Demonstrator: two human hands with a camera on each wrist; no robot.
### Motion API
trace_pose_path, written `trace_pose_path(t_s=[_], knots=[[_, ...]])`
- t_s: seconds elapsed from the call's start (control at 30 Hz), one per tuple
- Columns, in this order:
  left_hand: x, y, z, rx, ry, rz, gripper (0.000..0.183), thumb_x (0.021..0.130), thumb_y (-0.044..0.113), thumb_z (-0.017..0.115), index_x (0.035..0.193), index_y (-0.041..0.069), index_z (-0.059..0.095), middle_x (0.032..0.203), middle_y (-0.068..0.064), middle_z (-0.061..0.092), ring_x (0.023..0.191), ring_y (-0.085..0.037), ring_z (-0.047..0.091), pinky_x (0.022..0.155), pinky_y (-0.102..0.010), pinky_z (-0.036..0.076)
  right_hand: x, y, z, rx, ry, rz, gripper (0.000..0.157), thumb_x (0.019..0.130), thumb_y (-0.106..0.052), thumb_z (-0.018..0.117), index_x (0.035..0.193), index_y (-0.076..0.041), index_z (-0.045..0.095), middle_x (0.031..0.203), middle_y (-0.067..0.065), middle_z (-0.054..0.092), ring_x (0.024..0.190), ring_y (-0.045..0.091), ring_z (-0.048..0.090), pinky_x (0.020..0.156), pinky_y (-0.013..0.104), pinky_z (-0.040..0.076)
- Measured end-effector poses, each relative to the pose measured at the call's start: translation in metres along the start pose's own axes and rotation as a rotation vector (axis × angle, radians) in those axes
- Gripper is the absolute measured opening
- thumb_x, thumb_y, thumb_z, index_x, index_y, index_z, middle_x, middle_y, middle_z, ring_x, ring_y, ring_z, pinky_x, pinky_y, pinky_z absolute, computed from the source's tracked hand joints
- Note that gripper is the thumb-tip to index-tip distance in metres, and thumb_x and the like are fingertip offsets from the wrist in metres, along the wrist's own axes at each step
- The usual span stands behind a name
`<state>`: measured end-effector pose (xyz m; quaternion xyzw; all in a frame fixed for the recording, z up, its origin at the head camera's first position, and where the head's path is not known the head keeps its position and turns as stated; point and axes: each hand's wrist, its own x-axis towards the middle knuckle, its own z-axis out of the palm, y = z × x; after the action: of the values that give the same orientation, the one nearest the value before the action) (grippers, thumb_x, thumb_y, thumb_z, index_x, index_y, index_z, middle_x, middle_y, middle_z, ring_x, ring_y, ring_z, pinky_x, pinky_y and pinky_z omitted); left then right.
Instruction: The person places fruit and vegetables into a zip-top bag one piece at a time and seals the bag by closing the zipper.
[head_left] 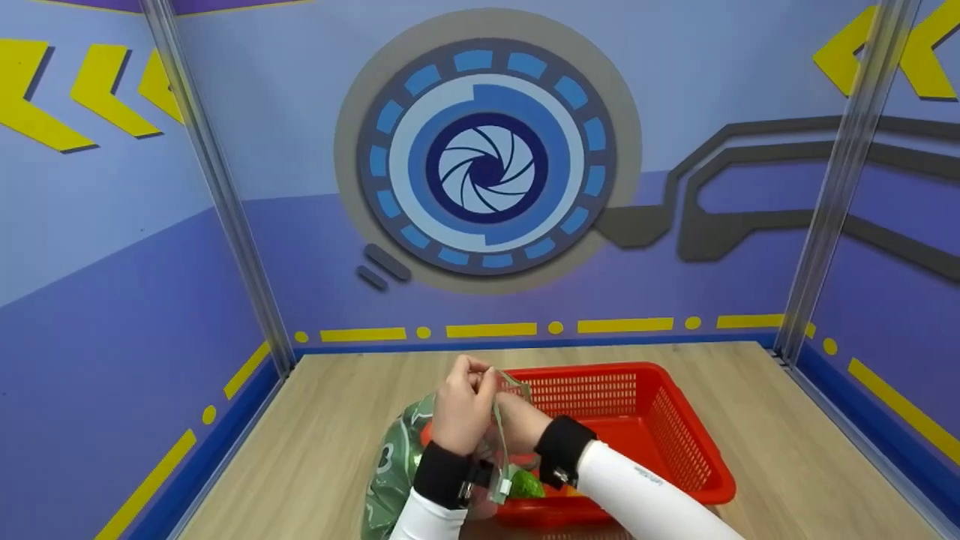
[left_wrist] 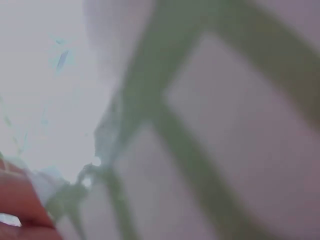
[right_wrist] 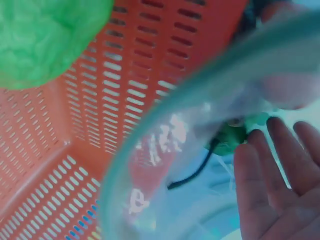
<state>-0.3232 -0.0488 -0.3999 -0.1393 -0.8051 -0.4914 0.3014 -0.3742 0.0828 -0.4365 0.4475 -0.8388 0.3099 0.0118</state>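
Note:
My left hand [head_left: 461, 409] pinches the upper edge of a clear plastic bag with green printing and green edges [head_left: 397, 465], at the left of the red basket. In the left wrist view its fingers [left_wrist: 22, 205] show beside blurred green stripes of the bag. My right hand [head_left: 523, 424] is at the bag's mouth, partly hidden behind the plastic; in the right wrist view its fingers [right_wrist: 260, 185] are straight and spread, with no thing gripped. A white slider [head_left: 505, 487] sits on the bag's green edge. Something reddish shows through the plastic.
The red slotted basket [head_left: 675, 420] stands right of the bag on a wooden table [head_left: 322, 397]. A wrinkled bright green thing [right_wrist: 50, 40] lies in it. Blue-purple panels [head_left: 300, 262] and metal posts [head_left: 225, 172] enclose the table.

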Motion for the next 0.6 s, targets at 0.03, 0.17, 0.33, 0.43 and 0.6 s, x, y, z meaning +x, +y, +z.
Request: trace_pose_path(t_s=[0.03, 0.17, 0.33, 0.43, 0.6], knots=[[0.0, 0.0, 0.0, -0.005, -0.001, -0.009, 0.004, 0.101, 0.009, 0.062, 0.099, 0.006, 0.063, 0.057, 0.005, 0.045, 0.046, 0.003, 0.028, 0.05, -0.018, 0.025, -0.004, -0.001, -0.002, 0.026, 0.004, 0.029, 0.016, 0.092, -0.005, 0.063, 0.107, -0.006, 0.067, 0.102, 0.009, 0.071, 0.092, 0.007, 0.061, 0.084, 0.021, 0.046], [-0.001, -0.001, 0.0, -0.019, -0.002, -0.033, 0.004, 0.1, 0.009, 0.063, 0.098, 0.006, 0.064, 0.057, 0.006, 0.046, 0.046, 0.002, 0.032, 0.049, -0.018, 0.026, -0.017, 0.0, -0.014, 0.163, 0.068, 0.077, 0.008, 0.097, -0.011, 0.068, 0.101, -0.008, 0.073, 0.093, 0.012, 0.074, 0.08, 0.007, 0.064, 0.075, 0.024, 0.053], [0.0, -0.001, 0.001, -0.024, -0.001, -0.04, 0.004, 0.099, 0.008, 0.064, 0.098, 0.005, 0.063, 0.06, 0.004, 0.049, 0.048, 0.002, 0.036, 0.049, -0.019, 0.029, -0.033, 0.016, -0.042, 0.275, 0.194, 0.157, 0.017, 0.1, -0.016, 0.067, 0.09, -0.002, 0.068, 0.077, 0.016, 0.067, 0.065, 0.006, 0.055, 0.061, 0.022, 0.049], [0.0, -0.001, 0.001, -0.022, -0.001, -0.032, 0.004, 0.098, 0.008, 0.065, 0.099, 0.004, 0.063, 0.061, 0.004, 0.051, 0.049, 0.002, 0.036, 0.049, -0.019, 0.029, -0.042, 0.032, -0.054, 0.225, 0.215, 0.279, 0.015, 0.1, -0.017, 0.067, 0.097, -0.003, 0.066, 0.08, 0.011, 0.064, 0.067, 0.009, 0.053, 0.062, 0.024, 0.047], [-0.001, -0.002, 0.002, -0.019, -0.002, -0.021, 0.004, 0.099, 0.008, 0.064, 0.099, 0.004, 0.063, 0.06, 0.005, 0.049, 0.049, 0.002, 0.035, 0.05, -0.019, 0.029, -0.052, 0.055, -0.05, 0.084, 0.091, 0.467, 0.013, 0.092, -0.009, 0.073, 0.102, -0.004, 0.067, 0.086, 0.005, 0.065, 0.075, 0.015, 0.059, 0.068, 0.031, 0.052]])
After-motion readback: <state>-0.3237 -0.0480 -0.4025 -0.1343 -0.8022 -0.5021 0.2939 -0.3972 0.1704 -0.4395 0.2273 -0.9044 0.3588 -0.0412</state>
